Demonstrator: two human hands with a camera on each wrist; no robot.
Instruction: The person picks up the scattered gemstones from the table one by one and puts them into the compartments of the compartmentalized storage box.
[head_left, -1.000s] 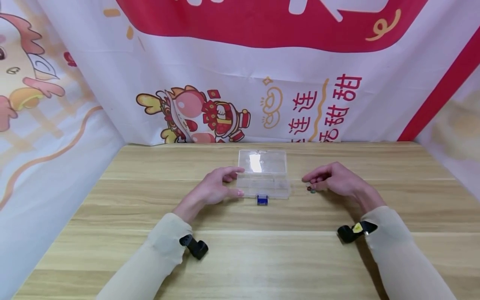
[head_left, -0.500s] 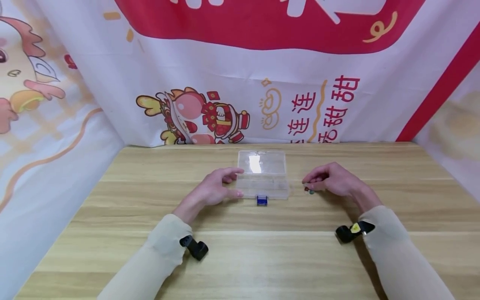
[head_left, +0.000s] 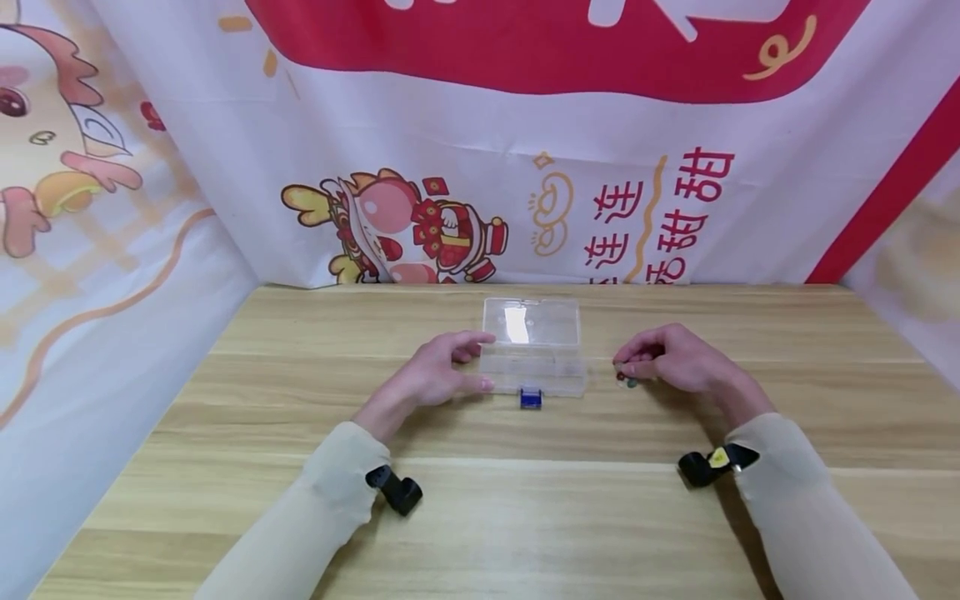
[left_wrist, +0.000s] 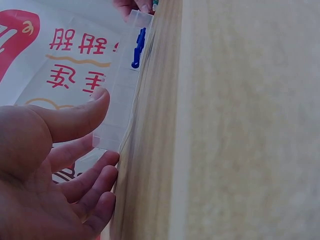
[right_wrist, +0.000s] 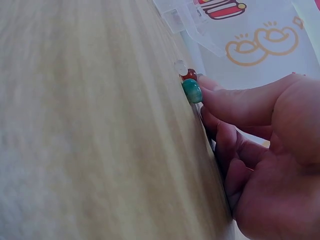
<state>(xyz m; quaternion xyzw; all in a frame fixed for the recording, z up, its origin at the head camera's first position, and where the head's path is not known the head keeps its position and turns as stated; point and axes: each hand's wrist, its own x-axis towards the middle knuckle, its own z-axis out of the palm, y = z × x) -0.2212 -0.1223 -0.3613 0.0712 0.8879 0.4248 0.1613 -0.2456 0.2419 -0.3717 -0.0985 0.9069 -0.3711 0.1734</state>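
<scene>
A clear plastic compartment box (head_left: 566,386) stands with its lid (head_left: 551,321) raised back and a blue latch (head_left: 531,398) at its front. My left hand (head_left: 442,371) holds the box's left end, thumb at the front corner and index finger near the hinge side. In the left wrist view the other fingers lie below the box's end. To the right of the box, my right hand (head_left: 671,358) pinches at a small pale bead with thumb and index finger; the fingertips mostly hide it. Right by the thumb are a green bead (right_wrist: 192,91), a dark red bead (right_wrist: 189,75) and a clear bead (right_wrist: 180,66).
The wooden table (head_left: 525,517) carries the box and beads. Behind it hangs a white and red printed cloth (head_left: 450,117), close to the raised lid. Black wrist cameras sit on both sleeves.
The head view has shifted slightly. The beads by the right fingertips have moved a little; the left hand stays on the box.
</scene>
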